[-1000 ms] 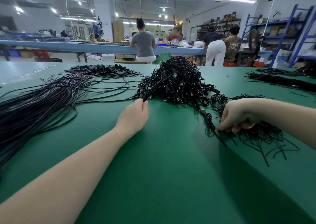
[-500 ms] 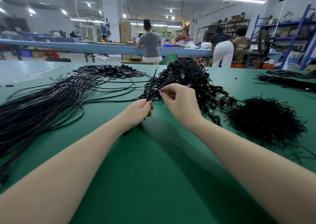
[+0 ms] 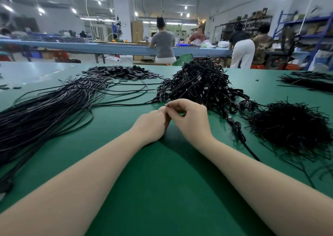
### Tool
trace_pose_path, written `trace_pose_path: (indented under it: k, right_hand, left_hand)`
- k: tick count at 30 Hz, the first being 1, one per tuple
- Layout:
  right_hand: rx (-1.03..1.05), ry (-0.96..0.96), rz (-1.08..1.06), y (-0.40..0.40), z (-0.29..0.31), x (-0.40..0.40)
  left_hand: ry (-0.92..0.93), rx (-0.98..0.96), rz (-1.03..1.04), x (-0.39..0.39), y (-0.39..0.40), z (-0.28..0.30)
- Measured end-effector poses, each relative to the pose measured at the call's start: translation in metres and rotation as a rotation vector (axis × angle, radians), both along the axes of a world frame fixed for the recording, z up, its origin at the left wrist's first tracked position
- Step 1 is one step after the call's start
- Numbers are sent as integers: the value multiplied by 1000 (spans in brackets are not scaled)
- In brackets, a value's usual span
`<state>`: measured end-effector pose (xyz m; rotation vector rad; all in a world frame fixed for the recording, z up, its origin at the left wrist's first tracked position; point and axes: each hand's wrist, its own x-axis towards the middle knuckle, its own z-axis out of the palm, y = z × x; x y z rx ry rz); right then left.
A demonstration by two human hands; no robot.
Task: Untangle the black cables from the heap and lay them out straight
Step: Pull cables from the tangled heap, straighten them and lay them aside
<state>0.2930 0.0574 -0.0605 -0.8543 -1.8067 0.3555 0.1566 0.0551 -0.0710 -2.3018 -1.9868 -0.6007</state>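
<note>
A tangled heap of thin black cables (image 3: 201, 86) sits mid-table on the green mat (image 3: 162, 190); just near of it, right hand (image 3: 191, 120) and left hand (image 3: 151, 125) pinch something too small to identify; straightened cables (image 3: 45, 109) lie left; judged next: drawing one strand free

Tangled heap of black cables (image 3: 201, 86) sits mid-table on the green table (image 3: 162, 190), piled high, loops and connector ends sticking out, a few coiled strands trailing toward the near right. Straightened black cables (image 3: 45, 113) lie in a long bundle on the left, running from far centre toward the near left edge, some loose strands bowing outward.
</note>
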Motion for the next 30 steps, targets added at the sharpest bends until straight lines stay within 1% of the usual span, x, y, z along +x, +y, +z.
trace_pose_path:
  k: [3,7,8,10,13,17,20,21,22,24,25,26,27,29,30]
  right_hand:
    - [-6,20,5,-2,1,0]
    - [28,39,3,-4,3,2]
    - [41,43,6,-5,3,3]
    - [45,52,29,-5,2,4]
    - [34,51,61,-6,1,3]
    - [46,-9,42,-8,1,-1]
    - [12,-1,31,-13,5,-2]
    - [28,-47,16,-15,10,-1]
    - [88,-167,-31,-15,17,1]
    - [302,-559,-176,-14,38,6]
    - [370,-726,-218,-12,49,10]
    - [359,-816,-213,-11,60,14]
    - [269,-841,-167,-9,70,19]
    - [-11,-773,1,-3,85,33]
    - [-137,-741,73,2,89,41]
  left_hand:
    - [-35,-2,16,-1,-2,0]
    - [-153,-4,20,0,-8,2]
    - [-158,-4,24,0,-9,2]
    - [-140,-14,24,-1,-10,1]
    - [-172,-12,14,-3,-12,1]
    - [-29,19,66,-1,-6,-5]
    - [-56,87,92,-2,-7,-7]
    - [-33,133,116,-2,-8,-4]
    - [42,197,141,-3,-8,-2]
    - [269,297,157,-6,-10,2]
    - [353,308,147,-6,-11,5]
    - [402,317,109,-7,-13,9]
    - [444,348,30,-7,-15,14]
    - [543,493,-133,-4,-19,20]
    - [579,562,-175,-1,-22,22]
